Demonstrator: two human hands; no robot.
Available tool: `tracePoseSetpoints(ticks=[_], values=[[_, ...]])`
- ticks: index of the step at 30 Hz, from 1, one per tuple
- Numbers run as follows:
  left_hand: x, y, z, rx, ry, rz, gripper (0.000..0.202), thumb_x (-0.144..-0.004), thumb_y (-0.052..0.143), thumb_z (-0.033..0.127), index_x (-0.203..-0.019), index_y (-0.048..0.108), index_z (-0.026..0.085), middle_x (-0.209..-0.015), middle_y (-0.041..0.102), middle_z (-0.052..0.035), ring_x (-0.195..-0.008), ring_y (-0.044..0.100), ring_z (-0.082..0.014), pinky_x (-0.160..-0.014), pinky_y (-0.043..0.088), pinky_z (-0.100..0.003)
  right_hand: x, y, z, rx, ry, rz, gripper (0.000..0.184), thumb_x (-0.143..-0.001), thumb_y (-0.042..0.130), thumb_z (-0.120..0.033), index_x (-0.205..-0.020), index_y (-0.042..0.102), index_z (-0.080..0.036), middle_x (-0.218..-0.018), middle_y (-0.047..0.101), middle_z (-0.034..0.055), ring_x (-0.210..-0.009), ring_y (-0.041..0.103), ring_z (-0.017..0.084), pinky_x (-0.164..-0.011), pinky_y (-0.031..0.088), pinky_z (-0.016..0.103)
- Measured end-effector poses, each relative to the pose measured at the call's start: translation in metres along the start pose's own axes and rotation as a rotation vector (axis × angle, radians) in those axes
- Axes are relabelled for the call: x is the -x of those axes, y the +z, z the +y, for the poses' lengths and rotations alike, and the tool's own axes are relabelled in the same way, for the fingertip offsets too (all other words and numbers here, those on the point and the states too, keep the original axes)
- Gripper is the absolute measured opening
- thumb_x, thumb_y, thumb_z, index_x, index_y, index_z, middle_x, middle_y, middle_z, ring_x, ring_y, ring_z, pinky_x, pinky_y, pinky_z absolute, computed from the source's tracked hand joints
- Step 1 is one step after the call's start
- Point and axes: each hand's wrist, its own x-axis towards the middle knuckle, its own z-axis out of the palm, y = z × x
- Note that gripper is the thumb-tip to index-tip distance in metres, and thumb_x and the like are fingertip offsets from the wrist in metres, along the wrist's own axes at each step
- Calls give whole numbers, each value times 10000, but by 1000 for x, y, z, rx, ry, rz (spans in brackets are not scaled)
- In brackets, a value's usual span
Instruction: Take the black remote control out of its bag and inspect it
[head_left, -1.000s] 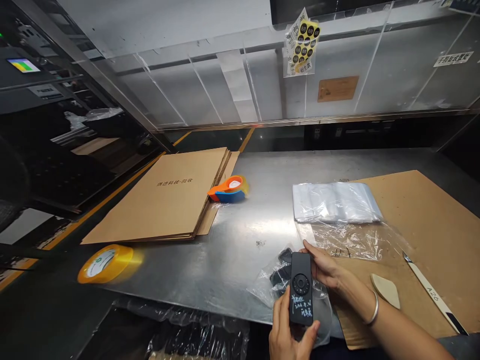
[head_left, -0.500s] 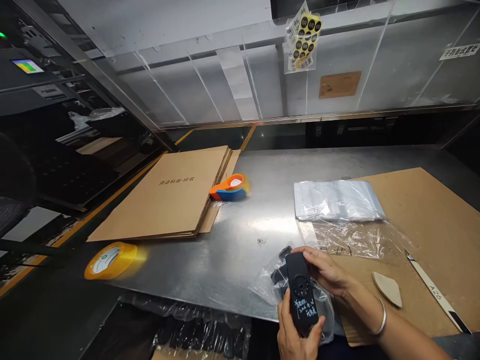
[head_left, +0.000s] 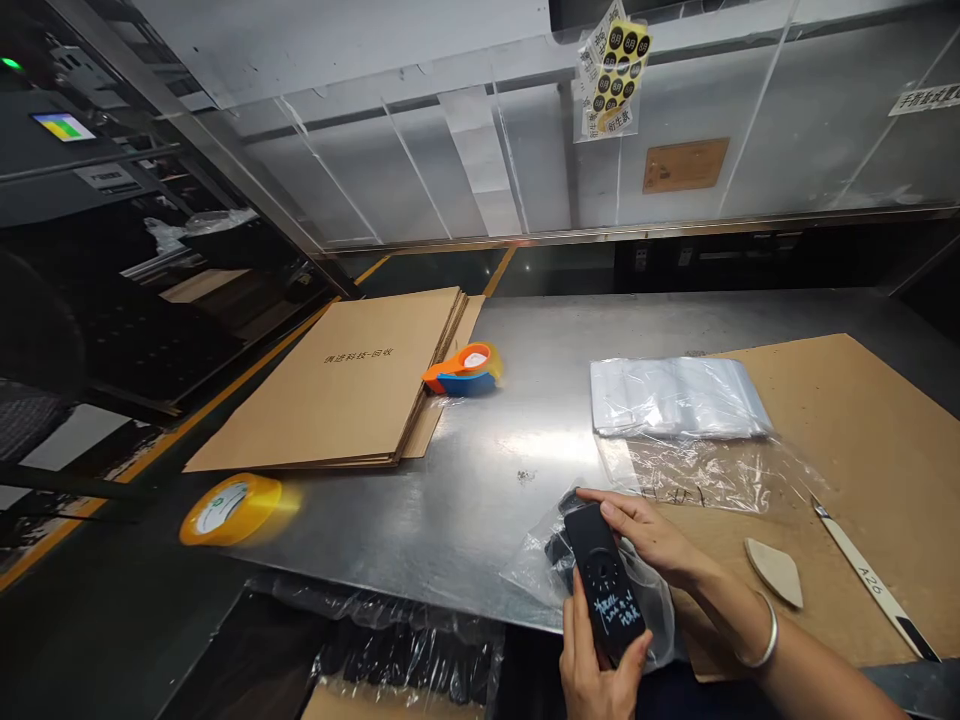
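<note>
Head view — gripping what, and how?

Gripping a black casing (head_left: pixel 604 580) from both ends, by the front edge of the tabletop (head_left: pixel 540 380). With the left hand (head_left: pixel 598 675), curled round the lower end, fingers along one side and thumb on the other. With the right hand (head_left: pixel 664 545), pinching the upper end between thumb and forefinger, remaining fingers partly hidden.

Upright or tilted?

Tilted, upper end leaning left; turned to show a ring of small marks, with white handwriting below.

And behind?

Partly covered by the casing, a clear plastic bag (head_left: pixel 526 568) with dark pieces (head_left: pixel 557 550) inside — hard to tell if touching.

To the right?

Lying on a brown cardboard sheet (head_left: pixel 862 440): a pale-handled knife (head_left: pixel 874 580) marked A26 and a rounded beige piece (head_left: pixel 775 572). Farther back, partly over the sheet, a stack of clear plastic sleeves (head_left: pixel 679 398).

And left?

At the edge of a flat cardboard stack (head_left: pixel 330 390), an orange-and-blue tape dispenser (head_left: pixel 466 380). Nearer the front, a yellow tape roll (head_left: pixel 251 512).
</note>
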Motion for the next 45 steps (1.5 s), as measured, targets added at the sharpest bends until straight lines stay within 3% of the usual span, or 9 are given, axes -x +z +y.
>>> tracePoseSetpoints(ticks=[3,7,11,14,23,29,33,38,45], values=[[-1,0,2,8,-47,19,700,-780,624,456,-1374,350,205,-1297,514,-116,-1186,500,-230,-964,411,-271,-1,-3,6,94,-19,30,585,-800,567,-587,-1216,587,-176,-1185,600,104,-1072,533,275,-926,429,431],[-2,-1,4,92,-141,18,676,-775,641,424,-1353,382,191,-1326,499,-129,-1228,464,-247,-980,415,-307,1,-7,12,141,-20,12,646,-804,542,-607,-1256,543,-146,-1189,601,132,-980,586,276,-875,464,467],[-2,0,6,161,-242,3,691,-757,660,415,-1353,382,202,-1372,459,-130,-1261,424,-269,-1019,393,-377,5,-9,14,114,-38,-41,614,-815,563,-563,-1269,524,-152,-1268,553,129,-1151,510,270,-1019,366,452],[-2,0,7,176,-267,-6,697,-753,665,411,-1354,381,201,-1392,438,-134,-1274,403,-281,-1038,370,-420,6,-10,17,83,-42,-64,642,-813,574,-547,-1292,491,-126,-1213,584,150,-1150,515,277,-1022,358,460],[-2,0,8,164,-218,-10,678,-766,652,407,-1351,384,192,-1382,453,-122,-1275,411,-245,-1036,377,-345,9,-12,21,62,-59,-64,626,-816,588,-509,-1289,480,-113,-1081,628,138,-1031,571,260,-948,406,462],[-5,-2,12,159,-203,-22,673,-771,646,398,-1350,391,169,-1375,459,-135,-1272,415,-253,-1034,382,-355,11,-12,14,89,-89,-33,533,-799,624,-488,-1217,559,-163,-990,637,85,-974,564,230,-950,393,438],[-6,-3,13,218,-235,-40,658,-780,634,381,-1354,390,169,-1363,464,-144,-1249,440,-254,-1018,402,-355,7,-13,24,63,-61,4,587,-787,614,-534,-1234,529,-163,-901,620,60,-821,573,191,-788,452,370],[-5,-2,12,283,-269,-51,633,-795,616,362,-1354,396,163,-1307,495,-146,-1192,495,-244,-984,430,-318,3,-13,32,21,-29,13,596,-772,623,-547,-1206,530,-150,-794,598,29,-695,532,151,-628,421,295],[-3,-3,10,247,-227,-52,624,-804,608,336,-1358,384,157,-1242,520,-139,-1160,513,-227,-964,433,-292,11,-10,23,-44,-42,31,535,-769,651,-495,-1183,549,-172,-854,607,38,-812,554,166,-730,437,311]])
